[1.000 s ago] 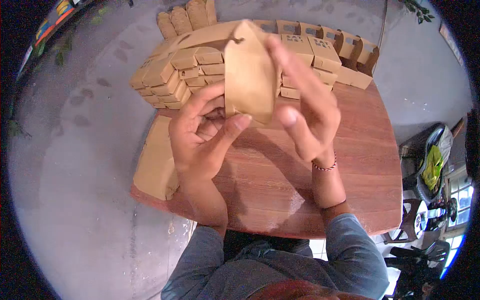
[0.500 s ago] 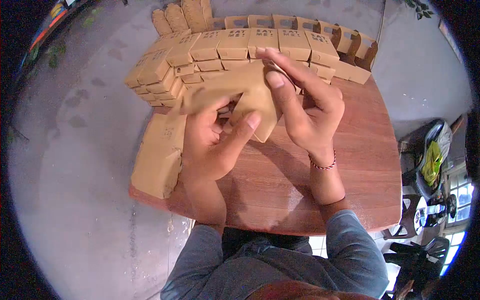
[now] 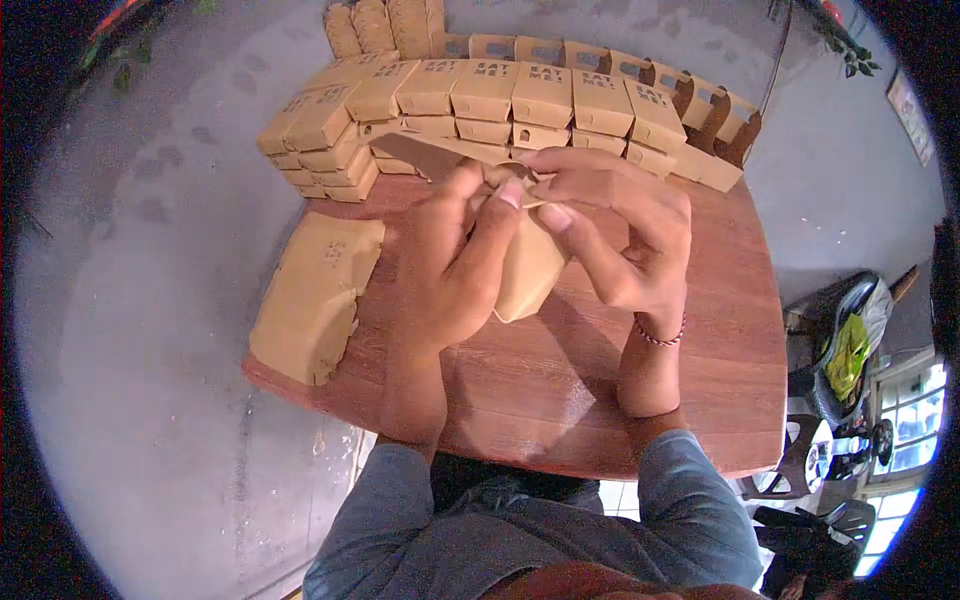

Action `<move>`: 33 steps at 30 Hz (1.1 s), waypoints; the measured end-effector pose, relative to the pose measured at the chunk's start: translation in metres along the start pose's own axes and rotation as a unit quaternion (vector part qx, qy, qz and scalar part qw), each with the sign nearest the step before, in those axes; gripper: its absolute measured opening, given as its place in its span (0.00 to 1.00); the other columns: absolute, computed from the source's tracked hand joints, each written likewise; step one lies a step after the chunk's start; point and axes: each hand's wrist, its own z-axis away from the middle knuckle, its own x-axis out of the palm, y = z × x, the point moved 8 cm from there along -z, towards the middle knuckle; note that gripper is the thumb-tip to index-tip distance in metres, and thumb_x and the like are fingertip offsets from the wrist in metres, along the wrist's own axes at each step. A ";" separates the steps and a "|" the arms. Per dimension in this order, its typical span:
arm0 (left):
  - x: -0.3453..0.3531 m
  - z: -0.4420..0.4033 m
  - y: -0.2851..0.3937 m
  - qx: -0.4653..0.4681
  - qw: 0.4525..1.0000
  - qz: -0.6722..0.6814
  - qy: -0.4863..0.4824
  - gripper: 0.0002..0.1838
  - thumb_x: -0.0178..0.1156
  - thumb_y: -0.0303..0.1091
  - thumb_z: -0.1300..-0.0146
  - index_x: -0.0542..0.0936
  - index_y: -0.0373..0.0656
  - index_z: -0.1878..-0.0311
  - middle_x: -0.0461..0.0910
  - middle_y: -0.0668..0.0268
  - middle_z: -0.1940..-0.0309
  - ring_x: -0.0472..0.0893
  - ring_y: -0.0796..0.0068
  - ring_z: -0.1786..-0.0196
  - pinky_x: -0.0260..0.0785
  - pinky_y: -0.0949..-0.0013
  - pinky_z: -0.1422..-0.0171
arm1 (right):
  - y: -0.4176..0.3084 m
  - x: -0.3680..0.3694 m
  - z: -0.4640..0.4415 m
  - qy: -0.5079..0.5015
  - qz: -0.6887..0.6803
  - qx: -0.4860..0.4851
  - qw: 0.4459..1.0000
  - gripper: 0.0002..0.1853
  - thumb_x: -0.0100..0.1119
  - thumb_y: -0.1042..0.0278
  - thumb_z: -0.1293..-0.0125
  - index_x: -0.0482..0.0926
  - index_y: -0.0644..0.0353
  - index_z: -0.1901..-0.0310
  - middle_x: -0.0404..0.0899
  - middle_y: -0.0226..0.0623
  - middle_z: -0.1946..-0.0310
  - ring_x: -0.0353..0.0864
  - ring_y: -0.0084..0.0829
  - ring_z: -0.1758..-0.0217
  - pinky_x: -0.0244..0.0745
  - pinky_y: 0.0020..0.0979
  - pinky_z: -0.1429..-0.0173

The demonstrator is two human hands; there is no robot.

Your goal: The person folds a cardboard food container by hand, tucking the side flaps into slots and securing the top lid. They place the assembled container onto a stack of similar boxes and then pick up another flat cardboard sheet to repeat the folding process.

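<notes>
Above the middle of the table a partly folded brown cardboard box (image 3: 530,265) is held up between both hands. My left hand (image 3: 455,255) is closed on its left side, thumb and fingers pinching near the top edge. My right hand (image 3: 610,225) grips the right side, with the thumb on the near panel and the fingers curled over the upper edge. One long flap of the box reaches out to the upper left, behind my left hand. The fingers hide the fold where the two hands meet.
Stacked boxes (image 3: 545,95) printed "EAT ME!" line the table's far side. Open-topped boxes (image 3: 735,125) stand behind them at right. Flat cardboard blanks (image 3: 315,290) lie at the left edge of the wooden table (image 3: 690,380). Chairs (image 3: 800,455) stand on the floor at right.
Both hands have come closer together at the box's top edge, and the box has been lowered and turned slightly. My left fingers have moved up from its underside to the fold.
</notes>
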 end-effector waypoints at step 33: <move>0.013 0.009 0.030 0.182 0.972 -0.147 -0.027 0.09 0.54 0.30 0.37 0.77 0.37 0.56 0.80 0.53 0.70 0.83 0.54 0.68 0.74 0.60 0.63 | 0.055 0.022 0.019 -0.119 -0.342 0.262 0.895 0.33 0.72 0.70 0.43 0.68 0.59 0.36 0.74 0.37 0.41 0.72 0.35 0.34 0.64 0.37 0.29</move>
